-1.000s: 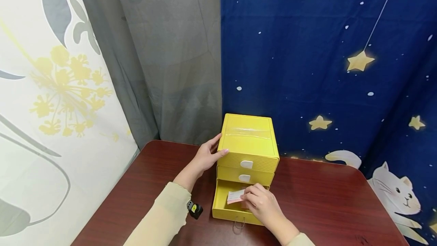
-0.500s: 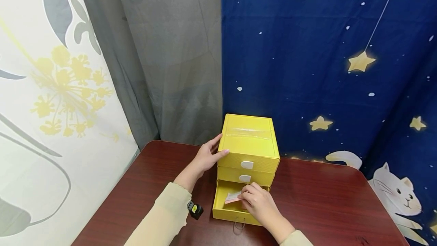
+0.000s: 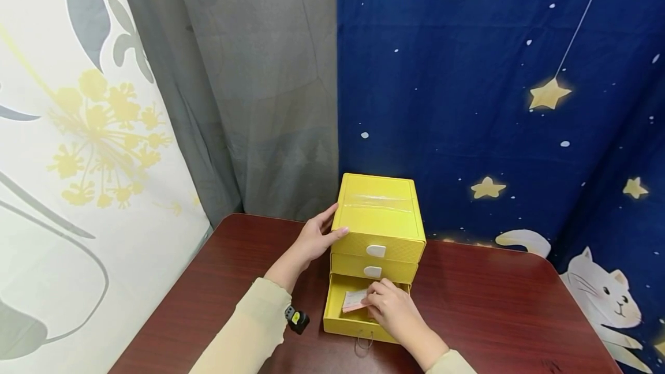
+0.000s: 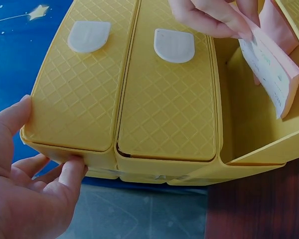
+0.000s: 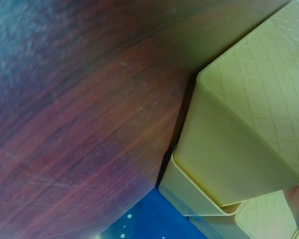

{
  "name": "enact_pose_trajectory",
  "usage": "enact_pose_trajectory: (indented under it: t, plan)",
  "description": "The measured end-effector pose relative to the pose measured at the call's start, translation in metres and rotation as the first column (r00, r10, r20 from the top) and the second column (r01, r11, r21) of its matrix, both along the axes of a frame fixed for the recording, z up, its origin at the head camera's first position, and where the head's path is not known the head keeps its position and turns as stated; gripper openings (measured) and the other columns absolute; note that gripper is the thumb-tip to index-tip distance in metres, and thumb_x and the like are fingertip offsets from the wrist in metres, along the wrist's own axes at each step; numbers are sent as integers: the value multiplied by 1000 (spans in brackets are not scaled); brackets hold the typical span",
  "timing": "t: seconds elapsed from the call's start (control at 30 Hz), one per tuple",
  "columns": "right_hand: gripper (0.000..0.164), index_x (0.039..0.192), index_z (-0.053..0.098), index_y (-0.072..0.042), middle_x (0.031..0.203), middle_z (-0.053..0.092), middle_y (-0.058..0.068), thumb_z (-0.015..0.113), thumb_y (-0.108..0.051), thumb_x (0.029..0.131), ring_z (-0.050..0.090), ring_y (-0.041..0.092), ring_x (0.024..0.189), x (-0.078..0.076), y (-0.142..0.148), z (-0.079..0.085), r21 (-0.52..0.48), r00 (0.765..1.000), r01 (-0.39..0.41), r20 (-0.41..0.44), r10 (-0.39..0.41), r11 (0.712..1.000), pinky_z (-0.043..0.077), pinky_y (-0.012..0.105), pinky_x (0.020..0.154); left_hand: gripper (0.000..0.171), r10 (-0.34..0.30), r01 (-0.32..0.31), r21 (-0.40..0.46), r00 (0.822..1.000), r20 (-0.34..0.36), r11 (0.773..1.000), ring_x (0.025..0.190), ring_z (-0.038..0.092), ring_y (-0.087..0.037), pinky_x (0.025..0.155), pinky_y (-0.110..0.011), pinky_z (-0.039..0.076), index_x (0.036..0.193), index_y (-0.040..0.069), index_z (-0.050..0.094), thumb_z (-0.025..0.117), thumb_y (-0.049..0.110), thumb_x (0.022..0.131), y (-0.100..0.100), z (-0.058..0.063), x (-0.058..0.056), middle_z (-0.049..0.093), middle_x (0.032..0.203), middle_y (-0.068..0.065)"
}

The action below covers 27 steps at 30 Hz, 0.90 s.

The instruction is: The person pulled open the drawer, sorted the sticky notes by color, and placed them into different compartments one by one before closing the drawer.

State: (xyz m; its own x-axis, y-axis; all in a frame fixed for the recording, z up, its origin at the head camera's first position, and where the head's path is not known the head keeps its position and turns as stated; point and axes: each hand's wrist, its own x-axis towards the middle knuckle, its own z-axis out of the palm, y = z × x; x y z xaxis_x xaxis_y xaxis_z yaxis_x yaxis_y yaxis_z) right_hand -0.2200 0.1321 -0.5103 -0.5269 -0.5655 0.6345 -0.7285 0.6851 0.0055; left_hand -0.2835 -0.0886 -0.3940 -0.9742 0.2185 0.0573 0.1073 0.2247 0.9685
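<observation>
My left hand (image 3: 312, 238) steadies the yellow drawer cabinet (image 3: 379, 204) at its upper left front corner; in the left wrist view its fingertips (image 4: 75, 162) touch the side. The bottom drawer (image 3: 335, 326) is pulled out. Over it my right hand (image 3: 393, 307) pinches a thin stack of white and pink paper slips (image 3: 354, 300). Print shows on the slips' white face in the left wrist view, and a pink piece (image 4: 279, 27) lies behind. From the right wrist only the drawer's outside (image 5: 234, 144) and a bit of the hand appear.
The cabinet stands on a dark red wooden table (image 3: 483, 305). Its two upper drawers are closed, with white tabs (image 3: 376, 250). A wire loop pull (image 3: 365, 340) hangs on the bottom drawer's front. Behind the table hang a grey curtain (image 3: 270, 103) and a blue starry one (image 3: 415, 103).
My right hand has shifted slightly left with the paper slips, then the slips' tilt changed a little. The left hand and the cabinet have stayed where they were.
</observation>
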Motion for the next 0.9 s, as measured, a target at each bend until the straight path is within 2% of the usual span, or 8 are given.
enact_pose_trajectory:
  t: [0.37, 0.53, 0.9]
  plan:
    - [20, 77, 74, -24, 83, 59, -13, 84, -15, 62, 52, 6, 78, 0, -1, 1, 49, 999, 0, 36, -2, 999, 50, 23, 62, 76, 3, -3, 1, 1000, 1, 1000, 140, 33, -22, 106, -42, 39, 149, 25, 30, 70, 34, 85, 0, 1, 1, 32, 153, -3]
    - [19, 78, 74, -25, 82, 59, -13, 84, -16, 64, 52, 7, 77, 0, -2, 3, 73, 1000, -7, 24, 5, 997, 49, 22, 61, 77, 4, -4, 0, 1000, -2, 1000, 140, 33, -23, 106, -42, 39, 150, 22, 29, 69, 34, 86, 0, 1, 1, 31, 154, -3]
    - [22, 80, 74, -26, 83, 59, -12, 84, -15, 64, 50, 8, 76, -1, -2, 3, 92, 999, -3, 43, -1, 996, 47, 22, 59, 76, 6, -6, 1, 1000, 5, 1000, 140, 32, -22, 107, -42, 38, 150, 24, 30, 70, 33, 85, 0, 0, 0, 31, 153, -3]
